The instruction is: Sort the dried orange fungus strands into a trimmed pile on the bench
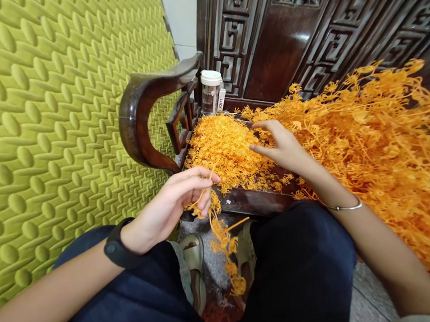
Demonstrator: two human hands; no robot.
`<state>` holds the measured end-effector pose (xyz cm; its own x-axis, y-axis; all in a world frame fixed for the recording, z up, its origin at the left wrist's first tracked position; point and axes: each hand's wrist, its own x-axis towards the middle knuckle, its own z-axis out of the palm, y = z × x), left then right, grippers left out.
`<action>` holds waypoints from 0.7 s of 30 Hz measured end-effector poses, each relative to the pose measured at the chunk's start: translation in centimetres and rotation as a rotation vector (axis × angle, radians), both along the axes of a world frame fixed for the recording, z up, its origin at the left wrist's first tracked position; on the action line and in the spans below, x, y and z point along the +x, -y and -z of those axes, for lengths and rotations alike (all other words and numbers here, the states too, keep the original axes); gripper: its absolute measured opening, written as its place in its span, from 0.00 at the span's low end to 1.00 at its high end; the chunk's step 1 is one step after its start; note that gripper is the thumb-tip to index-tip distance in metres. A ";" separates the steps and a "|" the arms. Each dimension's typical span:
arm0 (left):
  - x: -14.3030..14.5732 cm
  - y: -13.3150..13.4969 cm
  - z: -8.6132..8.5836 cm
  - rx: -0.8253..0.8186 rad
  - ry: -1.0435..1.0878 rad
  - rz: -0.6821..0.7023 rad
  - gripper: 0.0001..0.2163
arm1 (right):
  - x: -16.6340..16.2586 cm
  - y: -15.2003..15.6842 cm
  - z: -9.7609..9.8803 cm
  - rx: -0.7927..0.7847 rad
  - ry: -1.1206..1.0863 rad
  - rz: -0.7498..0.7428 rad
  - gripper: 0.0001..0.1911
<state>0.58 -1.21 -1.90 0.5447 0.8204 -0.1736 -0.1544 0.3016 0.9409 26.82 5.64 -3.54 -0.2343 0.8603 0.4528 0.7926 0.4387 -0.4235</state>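
While the left hand [174,203] pinches a sprig [222,239] of orange plastic pieces, fingers curled shut on its stem, the sprig hangs down between the knees. Right hand [282,146]: loosely open, fingers spread, resting on the small pile [225,150] of loose orange pieces heaped on the dark wooden seat [254,202]. Large heap [384,154] of uncut orange branches: just beside the right forearm. Clear jar [211,91] with white lid: upright at the seat's back corner, by the armrest [141,117].

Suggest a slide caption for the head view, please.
Left hand pinches an orange sprig; right hand rests on the orange pile.
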 end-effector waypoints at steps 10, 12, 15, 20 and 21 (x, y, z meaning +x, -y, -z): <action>-0.2 -0.1 0.7 0.030 -0.013 -0.015 0.06 | -1.7 1.4 -0.6 -0.047 0.032 -0.141 0.09; -0.2 -0.2 0.7 0.042 -0.017 -0.011 0.06 | -1.8 1.3 -0.5 -0.056 0.028 -0.145 0.10; -0.2 -0.3 0.5 0.053 -0.025 -0.006 0.06 | -1.9 1.1 -0.3 -0.062 0.021 -0.136 0.10; 0.2 -0.3 0.0 0.039 -0.019 -0.019 0.07 | -1.9 0.7 -0.3 -0.082 0.031 -0.087 0.11; 0.3 -0.4 -0.2 0.044 -0.014 -0.025 0.07 | -1.8 0.6 -0.3 -0.090 0.036 -0.074 0.11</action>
<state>0.85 -0.85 -1.72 0.5217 0.8407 -0.1449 -0.1476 0.2562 0.9553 24.98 5.00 -3.24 -0.3134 0.8769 0.3644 0.7748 0.4580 -0.4359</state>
